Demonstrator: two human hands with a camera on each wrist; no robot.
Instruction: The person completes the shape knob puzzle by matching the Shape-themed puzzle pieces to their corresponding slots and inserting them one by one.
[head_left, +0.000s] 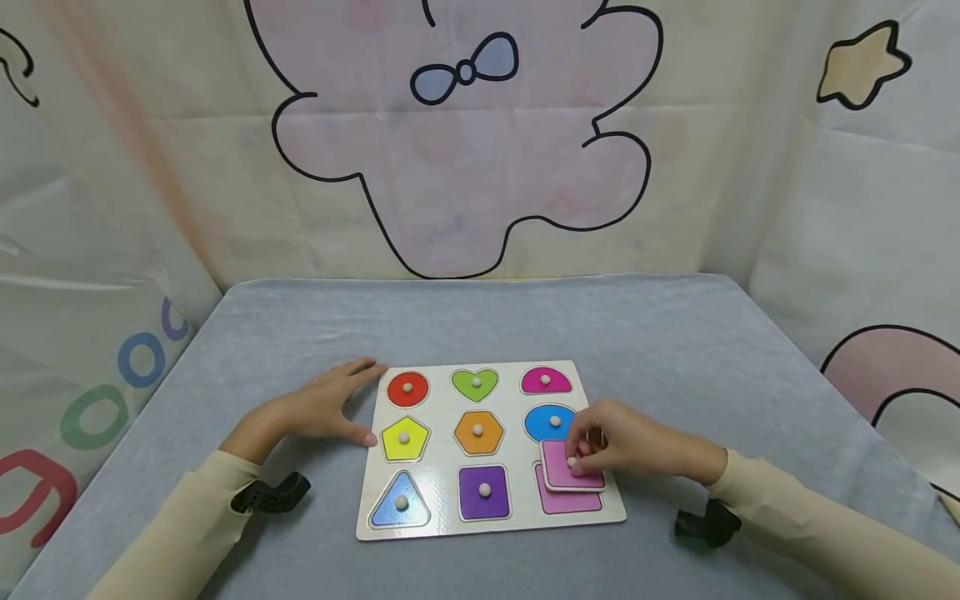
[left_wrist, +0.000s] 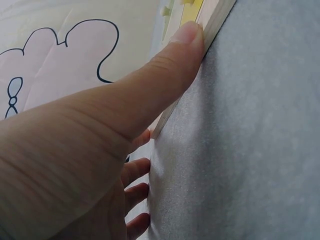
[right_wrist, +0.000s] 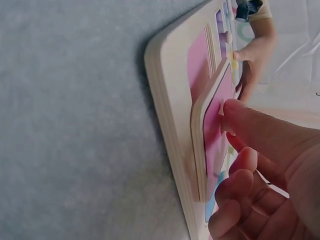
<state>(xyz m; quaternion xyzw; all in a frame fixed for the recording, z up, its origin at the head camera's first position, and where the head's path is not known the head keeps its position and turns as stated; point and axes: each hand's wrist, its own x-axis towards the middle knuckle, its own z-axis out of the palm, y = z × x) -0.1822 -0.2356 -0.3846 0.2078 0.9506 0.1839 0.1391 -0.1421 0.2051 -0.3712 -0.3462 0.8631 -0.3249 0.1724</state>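
A white wooden knob puzzle board [head_left: 442, 479] lies on the grey cloth. My right hand [head_left: 626, 437] pinches the small knob of a pink four-sided puzzle piece [head_left: 558, 462] between thumb and fingertips. That piece overlaps the upper part of the pink recess [head_left: 572, 503] at the board's lower right; the right wrist view shows it out of the recess and askew to it. My left hand [head_left: 326, 404] rests at the board's left edge with fingers spread. Its thumb [left_wrist: 172, 57] touches the edge beside the yellow pentagon [head_left: 405, 450], and a fingertip meets the upper left corner.
Several other knobbed shapes sit in the board, among them a blue oval [head_left: 538, 423] close to my right hand, a purple square [head_left: 468, 508] and a blue triangle [head_left: 390, 515]. Grey cloth [head_left: 300, 317] covers the table. Printed curtains [head_left: 465, 167] hang behind it and at both sides.
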